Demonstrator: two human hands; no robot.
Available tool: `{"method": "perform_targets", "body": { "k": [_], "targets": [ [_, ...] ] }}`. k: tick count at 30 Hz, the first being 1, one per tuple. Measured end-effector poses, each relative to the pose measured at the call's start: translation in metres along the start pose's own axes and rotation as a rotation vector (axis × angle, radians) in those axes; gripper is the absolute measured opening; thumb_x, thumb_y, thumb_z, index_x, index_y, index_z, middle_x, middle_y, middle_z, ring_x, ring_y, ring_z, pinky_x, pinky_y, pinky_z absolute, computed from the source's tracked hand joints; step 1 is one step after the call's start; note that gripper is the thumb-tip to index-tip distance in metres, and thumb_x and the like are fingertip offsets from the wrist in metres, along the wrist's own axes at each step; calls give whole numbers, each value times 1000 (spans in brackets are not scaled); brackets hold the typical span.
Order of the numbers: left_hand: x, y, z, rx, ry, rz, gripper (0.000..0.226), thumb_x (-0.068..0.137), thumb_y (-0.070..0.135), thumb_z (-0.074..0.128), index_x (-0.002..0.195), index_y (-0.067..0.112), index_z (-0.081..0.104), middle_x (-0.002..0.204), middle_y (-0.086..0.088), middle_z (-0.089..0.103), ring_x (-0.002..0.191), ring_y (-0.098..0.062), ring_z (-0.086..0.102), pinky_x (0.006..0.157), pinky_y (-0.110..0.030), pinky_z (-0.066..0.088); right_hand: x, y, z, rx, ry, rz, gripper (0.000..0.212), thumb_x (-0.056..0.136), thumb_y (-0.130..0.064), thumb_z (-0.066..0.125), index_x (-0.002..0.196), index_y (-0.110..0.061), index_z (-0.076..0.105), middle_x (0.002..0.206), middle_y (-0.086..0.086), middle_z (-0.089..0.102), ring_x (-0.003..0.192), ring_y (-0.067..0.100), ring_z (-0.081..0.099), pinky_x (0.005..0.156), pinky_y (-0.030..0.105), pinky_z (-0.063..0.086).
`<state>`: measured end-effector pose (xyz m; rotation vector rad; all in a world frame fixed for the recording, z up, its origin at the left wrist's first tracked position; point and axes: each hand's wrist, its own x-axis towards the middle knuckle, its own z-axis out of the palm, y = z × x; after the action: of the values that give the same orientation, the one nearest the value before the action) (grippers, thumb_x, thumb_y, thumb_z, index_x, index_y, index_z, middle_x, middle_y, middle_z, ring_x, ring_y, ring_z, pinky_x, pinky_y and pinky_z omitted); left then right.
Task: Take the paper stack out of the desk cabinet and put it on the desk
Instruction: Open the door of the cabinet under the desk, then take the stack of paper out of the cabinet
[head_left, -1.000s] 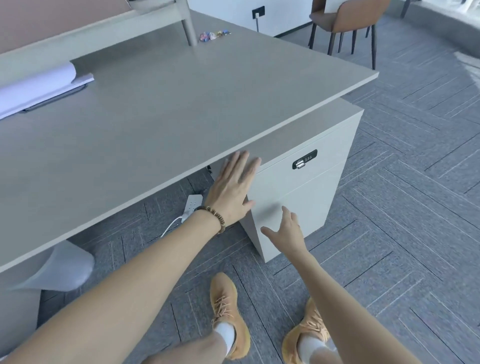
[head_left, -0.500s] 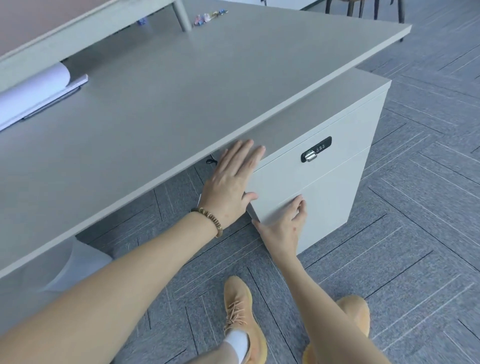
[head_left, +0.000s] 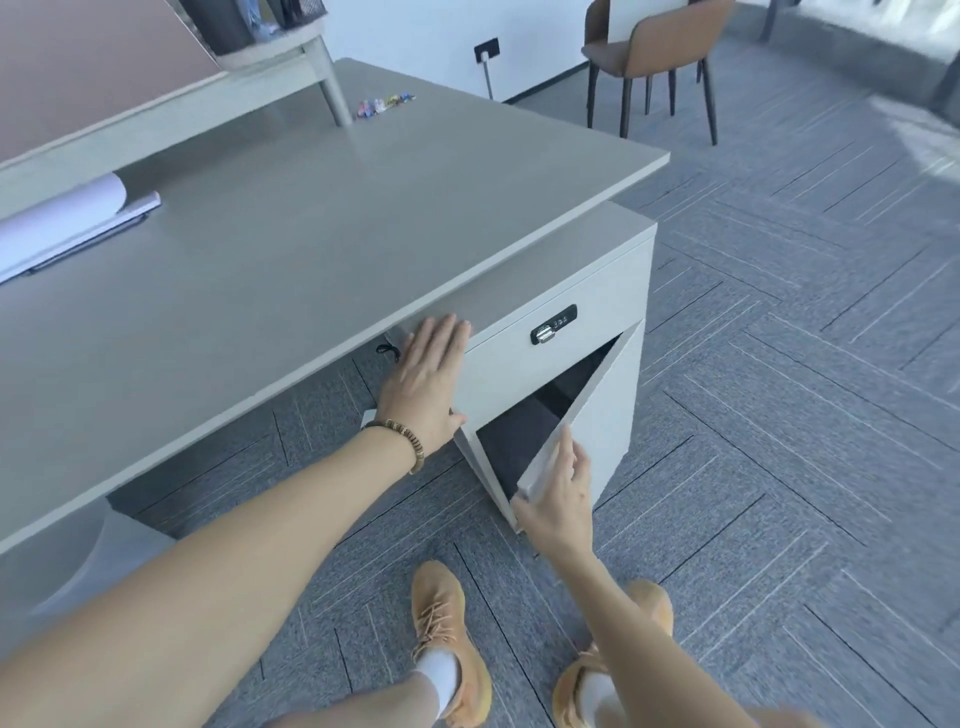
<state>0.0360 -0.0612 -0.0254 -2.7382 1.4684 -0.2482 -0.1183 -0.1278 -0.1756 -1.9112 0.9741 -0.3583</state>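
Paper stack unseen inside the cabinet; my right hand pinches the door edge at five o'clock, left hand flat, and a slip could swing it shut.

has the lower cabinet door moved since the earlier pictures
Yes. The light grey lower cabinet door was flush under the drawer with the black combination lock; now its free edge has swung outward, pulled by the right hand, exposing a dark interior.

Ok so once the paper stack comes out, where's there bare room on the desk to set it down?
The desk is bare across its middle and near edge, from the rolled paper at far left to the right corner. The small coloured bits by the shelf leg crowd only the far side. The left hand rests beneath the near edge.
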Motion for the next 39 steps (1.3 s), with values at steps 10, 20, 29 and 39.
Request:
{"method": "perform_targets", "body": {
  "k": [10,20,29,39],
  "targets": [
    [-14,40,-23,-29,-159,-163,131,70,41,85,156,5,-7,166,-12,-7,154,-28,-7,124,-38,3,-35,50,-124,-260,-85,-17,103,70,-7,53,152,-44,4,129,4,49,102,34,60,71,48,56],
    [-12,50,-9,-66,-45,-238,138,56,57,85,155,1,6,165,-16,9,152,-34,1,125,-45,6,23,74,-199,-749,33,227,89,82,-43,58,155,-15,16,147,19,39,136,39,37,113,52,29],
    [-7,42,18,-89,135,-218,122,63,60,77,152,-1,22,159,-20,26,149,-37,15,122,-51,19,66,91,-208,-884,74,292,115,78,-74,50,159,-10,2,164,27,7,153,45,-1,120,62,1],
    [-12,59,17,-120,173,-254,100,76,37,71,152,-4,20,162,-23,18,151,-39,8,123,-51,12,71,60,-174,-809,-67,217,93,88,-56,56,159,-13,13,166,24,-3,154,40,-6,122,61,7]
  ]
}}
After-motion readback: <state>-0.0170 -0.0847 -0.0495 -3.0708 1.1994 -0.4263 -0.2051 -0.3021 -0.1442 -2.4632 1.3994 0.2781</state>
